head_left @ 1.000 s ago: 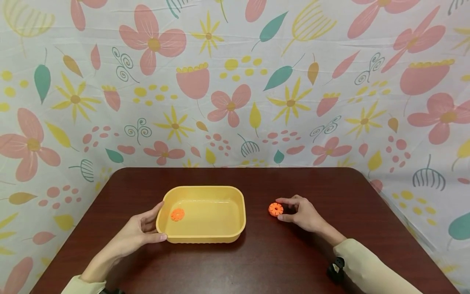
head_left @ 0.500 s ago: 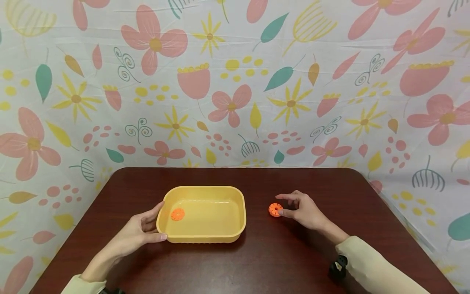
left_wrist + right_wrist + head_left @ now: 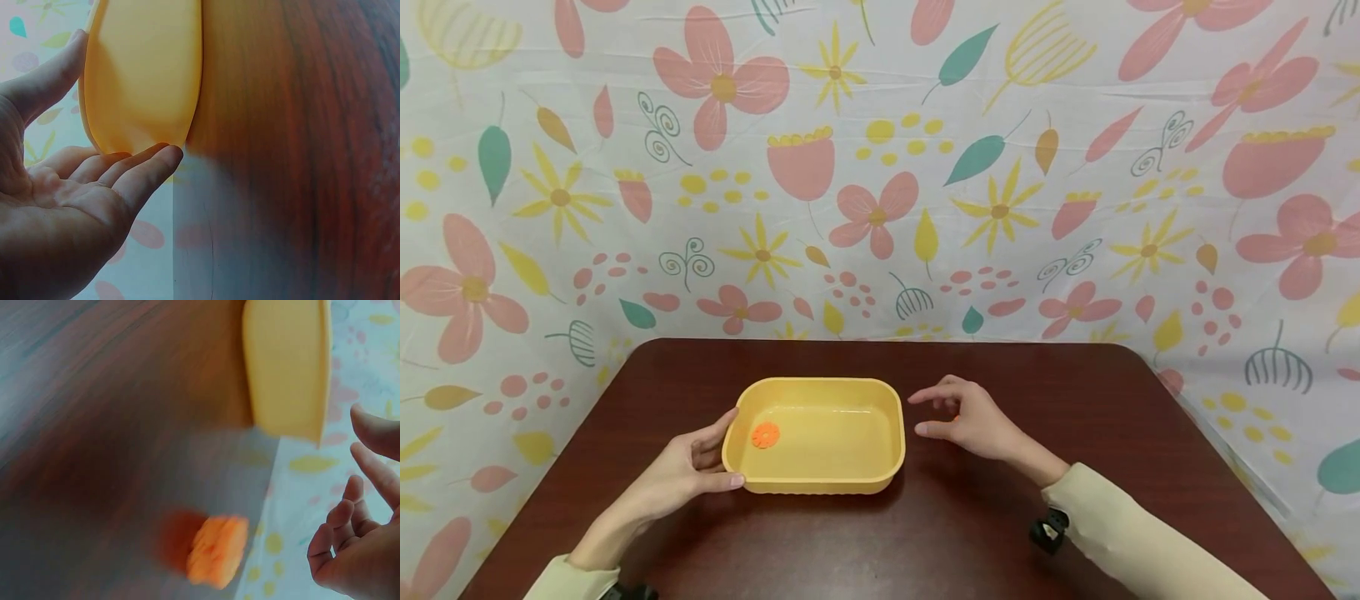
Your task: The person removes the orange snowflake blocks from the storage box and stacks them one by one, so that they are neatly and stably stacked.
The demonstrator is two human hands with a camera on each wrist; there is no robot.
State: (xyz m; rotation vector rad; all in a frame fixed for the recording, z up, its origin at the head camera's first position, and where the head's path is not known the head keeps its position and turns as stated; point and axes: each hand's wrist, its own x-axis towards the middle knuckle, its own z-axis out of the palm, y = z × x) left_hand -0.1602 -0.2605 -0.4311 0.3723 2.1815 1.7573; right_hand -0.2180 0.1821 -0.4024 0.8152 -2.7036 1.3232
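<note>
A yellow plastic tub stands on the table, with one flat orange notched disc lying inside near its left end. My left hand grips the tub's left end, thumb at the near corner and fingers on the outer wall. Just right of the tub, my right hand hovers with thumb and forefinger spread and nothing held. In the right wrist view, a stack of orange notched discs sits on the table, apart from the fingers. From the head view, the right hand hides nearly all of that stack.
The dark reddish-brown wooden table has rounded far corners. A white cloth with flower and leaf prints hangs behind it and along the sides. Black straps with small devices are on both wrists.
My right hand has released the orange disc stack and moved left toward the tub, leaving the stack on the table. The left hand keeps its hold on the tub.
</note>
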